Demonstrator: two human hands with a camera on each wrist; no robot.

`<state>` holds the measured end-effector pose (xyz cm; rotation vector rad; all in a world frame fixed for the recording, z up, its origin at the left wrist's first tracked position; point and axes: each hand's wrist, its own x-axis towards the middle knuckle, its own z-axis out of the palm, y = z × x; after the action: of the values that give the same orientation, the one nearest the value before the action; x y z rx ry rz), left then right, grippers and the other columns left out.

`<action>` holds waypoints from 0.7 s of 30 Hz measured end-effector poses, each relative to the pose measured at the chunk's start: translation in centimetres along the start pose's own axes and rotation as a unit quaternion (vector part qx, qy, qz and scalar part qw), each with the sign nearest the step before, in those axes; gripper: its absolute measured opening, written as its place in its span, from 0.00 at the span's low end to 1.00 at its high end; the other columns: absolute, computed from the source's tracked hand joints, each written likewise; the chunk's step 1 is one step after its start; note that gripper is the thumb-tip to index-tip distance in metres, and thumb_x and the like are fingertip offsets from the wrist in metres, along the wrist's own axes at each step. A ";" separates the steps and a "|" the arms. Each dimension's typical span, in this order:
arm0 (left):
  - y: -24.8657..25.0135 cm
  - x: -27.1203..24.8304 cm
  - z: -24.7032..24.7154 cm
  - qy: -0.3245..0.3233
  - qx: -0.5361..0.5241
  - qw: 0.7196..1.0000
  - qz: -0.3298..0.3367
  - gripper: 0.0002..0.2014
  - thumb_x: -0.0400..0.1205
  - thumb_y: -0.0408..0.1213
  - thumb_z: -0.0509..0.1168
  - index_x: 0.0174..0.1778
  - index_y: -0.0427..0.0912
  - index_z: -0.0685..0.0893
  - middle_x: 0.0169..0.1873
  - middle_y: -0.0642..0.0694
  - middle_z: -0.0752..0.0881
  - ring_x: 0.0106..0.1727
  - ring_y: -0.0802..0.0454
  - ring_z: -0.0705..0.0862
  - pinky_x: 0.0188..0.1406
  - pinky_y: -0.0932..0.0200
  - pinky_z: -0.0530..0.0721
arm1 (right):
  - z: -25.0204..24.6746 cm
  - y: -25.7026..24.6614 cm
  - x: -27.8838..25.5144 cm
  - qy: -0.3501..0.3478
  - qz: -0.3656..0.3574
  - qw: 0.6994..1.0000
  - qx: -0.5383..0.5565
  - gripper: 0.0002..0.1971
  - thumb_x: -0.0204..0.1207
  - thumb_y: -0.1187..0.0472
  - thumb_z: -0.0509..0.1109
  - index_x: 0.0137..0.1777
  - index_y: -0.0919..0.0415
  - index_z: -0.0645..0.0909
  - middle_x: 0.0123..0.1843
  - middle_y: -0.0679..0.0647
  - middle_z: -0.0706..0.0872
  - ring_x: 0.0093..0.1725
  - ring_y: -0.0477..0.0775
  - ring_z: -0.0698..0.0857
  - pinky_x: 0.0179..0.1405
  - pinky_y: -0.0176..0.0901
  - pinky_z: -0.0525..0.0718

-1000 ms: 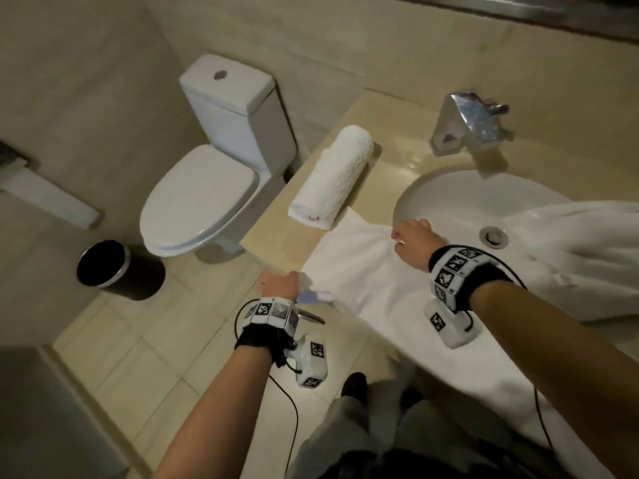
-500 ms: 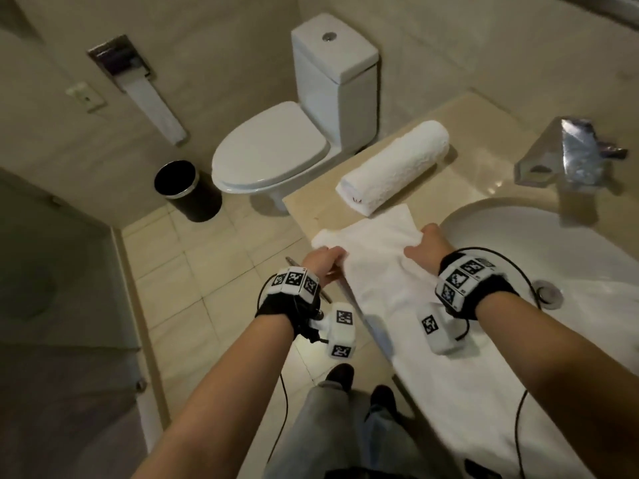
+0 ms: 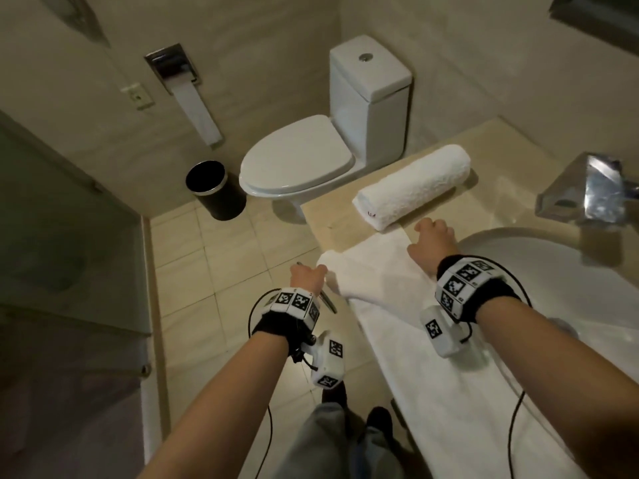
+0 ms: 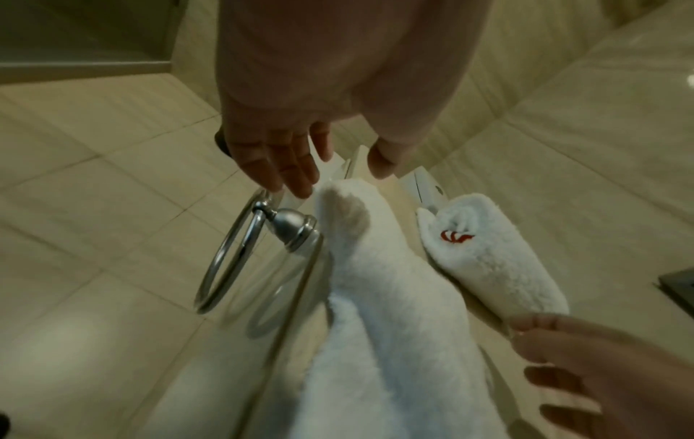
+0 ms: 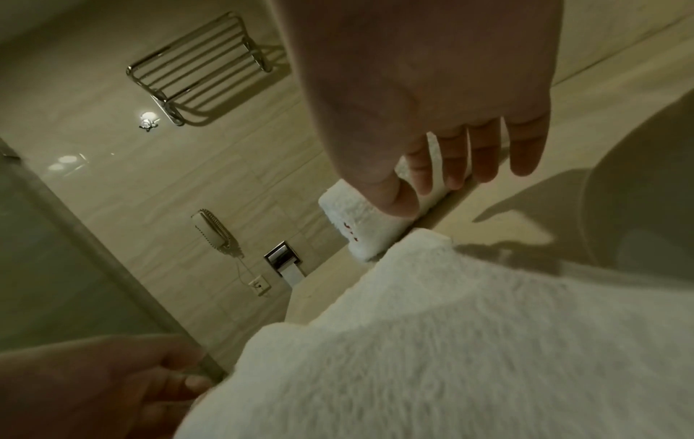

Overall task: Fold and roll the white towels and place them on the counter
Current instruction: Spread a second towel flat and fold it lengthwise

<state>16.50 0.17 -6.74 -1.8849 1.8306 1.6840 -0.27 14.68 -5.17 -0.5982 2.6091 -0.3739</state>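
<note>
A second ago the loose white towel (image 3: 390, 292) lay spread wide beside the rolled towel (image 3: 413, 184), one corner hanging off the tabletop (image 3: 332, 216), with the left hand (image 3: 306, 276) down at that corner and the right hand (image 3: 432, 242) resting further from the roll, toward the sink (image 3: 539, 271). Now it lies as a long, narrower strip along the tabletop's front edge, its short end just short of the rolled towel, and that end looks slightly turned up and back on itself. Both hands have come to this end: the right at the corner next to the rolled towel, the left at the corner farthest from it, by the tabletop's edge. In the right wrist view the right grip is open, fingers (image 5: 484, 154) hanging relaxed above the cloth and holding nothing. The left fingers (image 4: 285, 169) and thumb sit either side of the towel's corner, but I cannot tell whether that grip has actually pinched it. My reading is that the folding is done and the rolling is about to begin, starting from the end nearest the rolled towel; one towel is finished, this one is not.
</note>
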 end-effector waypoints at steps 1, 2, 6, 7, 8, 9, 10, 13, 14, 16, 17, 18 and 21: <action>0.3 0.2 0.2 -0.004 -0.009 1.000 -0.021 0.30 0.76 0.41 0.65 0.71 0.30 0.66 0.62 0.34 0.80 0.58 0.39 0.82 0.45 0.54 0.76 | 0.0 -0.1 0.2 0.002 0.001 1.000 -0.011 0.21 0.76 0.61 0.63 0.68 0.64 0.69 0.70 0.65 0.69 0.70 0.67 0.68 0.70 0.59 0.69; 0.6 0.4 0.4 -0.015 -0.010 0.999 -0.046 0.32 0.76 0.45 0.66 0.72 0.31 0.67 0.64 0.35 0.80 0.58 0.39 0.83 0.45 0.55 0.79 | 0.1 -0.3 0.5 0.002 0.006 1.000 -0.016 0.20 0.76 0.61 0.63 0.68 0.64 0.69 0.70 0.65 0.70 0.70 0.67 0.68 0.70 0.59 0.70; 1.6 0.6 0.8 -0.080 0.034 0.994 -0.066 0.12 0.77 0.38 0.67 0.48 0.31 0.80 0.44 0.37 0.84 0.46 0.42 0.85 0.57 0.53 0.83 | 1.6 -0.1 0.7 -0.050 0.023 0.998 0.007 0.21 0.77 0.59 0.64 0.67 0.68 0.68 0.69 0.67 0.72 0.68 0.68 0.73 0.66 0.55 0.74; 1.6 0.7 0.9 -0.085 0.008 0.995 -0.051 0.06 0.78 0.30 0.65 0.46 0.29 0.80 0.41 0.36 0.83 0.43 0.42 0.83 0.54 0.54 0.84 | 2.0 0.1 0.5 -0.067 0.016 0.997 0.022 0.20 0.78 0.60 0.64 0.65 0.69 0.69 0.67 0.68 0.74 0.66 0.68 0.76 0.63 0.54 0.77; 1.6 0.6 1.0 -0.096 -0.035 0.994 -0.025 0.05 0.78 0.23 0.62 0.48 0.28 0.80 0.41 0.35 0.83 0.44 0.42 0.82 0.51 0.54 0.85 | 2.2 0.1 0.4 -0.081 0.003 0.996 0.033 0.18 0.78 0.62 0.64 0.64 0.70 0.70 0.65 0.68 0.77 0.64 0.68 0.78 0.60 0.52 0.78; 1.5 0.6 1.0 -0.113 -0.091 0.989 0.003 0.11 0.77 0.17 0.59 0.53 0.28 0.80 0.42 0.36 0.83 0.46 0.41 0.82 0.45 0.56 0.86 | 2.3 0.1 0.2 -0.093 -0.010 0.995 0.037 0.17 0.77 0.64 0.64 0.64 0.71 0.72 0.63 0.68 0.79 0.62 0.67 0.80 0.58 0.51 0.78; 1.5 0.5 0.8 -0.140 -0.142 0.979 0.029 0.16 0.76 0.13 0.55 0.56 0.30 0.79 0.42 0.38 0.83 0.45 0.42 0.82 0.39 0.59 0.87 | 2.4 0.1 0.2 -0.098 -0.024 0.994 0.038 0.16 0.77 0.66 0.63 0.63 0.71 0.74 0.62 0.69 0.81 0.61 0.67 0.81 0.57 0.50 0.78; 1.5 -0.1 0.3 -0.195 -0.208 0.954 0.089 0.24 0.74 0.08 0.51 0.58 0.35 0.78 0.41 0.43 0.84 0.41 0.49 0.83 0.31 0.66 0.86 | 2.0 -0.1 0.2 -0.084 -0.037 0.994 0.058 0.14 0.74 0.67 0.63 0.59 0.70 0.78 0.58 0.69 0.82 0.57 0.68 0.82 0.56 0.53 0.81; 1.4 0.1 0.1 -0.195 -0.206 0.954 0.098 0.25 0.73 0.08 0.52 0.58 0.36 0.78 0.42 0.43 0.84 0.41 0.49 0.82 0.32 0.66 0.86 | 1.9 -0.1 0.4 -0.069 -0.034 0.995 0.059 0.15 0.73 0.66 0.63 0.59 0.69 0.76 0.59 0.68 0.81 0.57 0.68 0.81 0.56 0.54 0.81; 0.9 1.2 0.1 -0.167 -0.170 0.968 0.081 0.24 0.71 0.10 0.55 0.56 0.37 0.80 0.44 0.40 0.85 0.44 0.45 0.82 0.37 0.60 0.85 | 1.6 -0.3 0.7 -0.046 -0.017 0.998 0.029 0.17 0.73 0.64 0.62 0.61 0.67 0.75 0.60 0.68 0.79 0.58 0.69 0.81 0.58 0.55 0.81; 0.7 1.8 0.1 -0.144 -0.128 0.979 0.062 0.21 0.71 0.12 0.58 0.53 0.37 0.80 0.46 0.38 0.84 0.46 0.43 0.82 0.40 0.57 0.84 | 1.6 -0.3 0.7 -0.040 -0.003 0.999 0.007 0.17 0.74 0.63 0.62 0.62 0.66 0.74 0.62 0.68 0.79 0.59 0.69 0.80 0.59 0.55 0.80; 0.5 2.2 0.2 -0.119 -0.064 0.990 0.044 0.18 0.71 0.16 0.61 0.52 0.37 0.80 0.46 0.38 0.83 0.46 0.43 0.81 0.39 0.55 0.82 | 1.5 -0.2 0.7 -0.040 0.015 0.999 -0.007 0.17 0.74 0.62 0.63 0.63 0.66 0.73 0.63 0.68 0.78 0.61 0.69 0.79 0.61 0.55 0.79; 0.3 2.8 0.2 -0.037 0.071 0.996 0.038 0.26 0.69 0.25 0.71 0.63 0.36 0.73 0.54 0.39 0.79 0.53 0.41 0.81 0.42 0.56 0.79 | 1.4 0.4 0.6 -0.054 0.042 0.998 0.005 0.17 0.75 0.63 0.66 0.62 0.68 0.71 0.64 0.67 0.77 0.63 0.69 0.78 0.61 0.54 0.79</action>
<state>15.43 -1.74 -8.53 -1.6974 1.9586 1.5745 -0.26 14.47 -6.77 -0.4904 2.5181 -0.3191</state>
